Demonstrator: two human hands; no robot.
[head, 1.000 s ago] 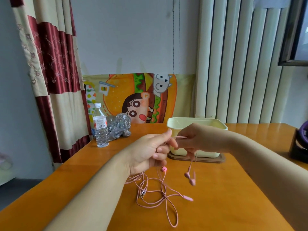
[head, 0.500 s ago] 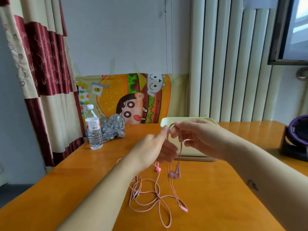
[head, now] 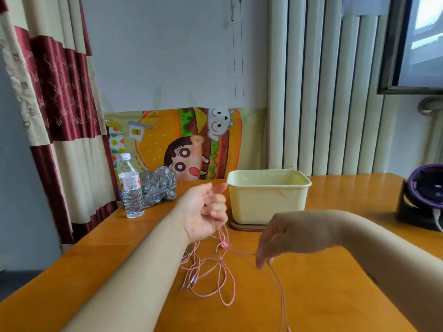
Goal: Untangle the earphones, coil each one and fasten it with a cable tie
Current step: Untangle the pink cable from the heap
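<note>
Hands that were bunched together are now apart: left hand [head: 206,212] grips some strands of the pink earphones [head: 224,244], right hand [head: 271,240] pinches one strand low, rest lies tangled on the table [head: 335,295], so untangling's only starting, I reckon.

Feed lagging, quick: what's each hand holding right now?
Left hand: grips the thin pink earphone cable.
Right hand: pinches the same cable.
</note>
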